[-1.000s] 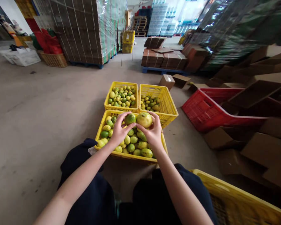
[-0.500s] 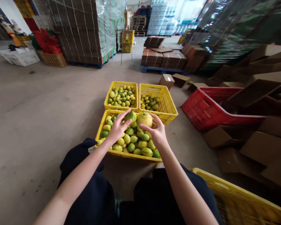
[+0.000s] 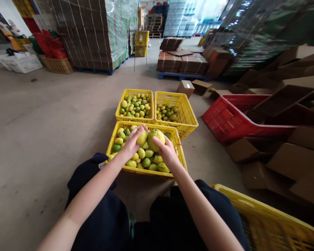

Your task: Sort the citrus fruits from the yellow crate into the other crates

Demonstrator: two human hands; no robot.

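Observation:
My left hand is closed around a yellow-green lemon, its fingers over the far side. Beside it, my right hand grips a larger, rounder lemon with the thumb on top. Both fruits are held close together above the front yellow crate, which is filled with yellow and green lemons. My forearms hide part of that crate's contents.
Behind stand a yellow crate of smaller lemons and a partly filled yellow crate. On the right are a red crate and loose cardboard boxes. Another yellow crate sits by my right leg.
Both hands have come slightly lower, and the right has shifted left. The two held lemons have turned, now showing different sides. The view has tilted slightly.

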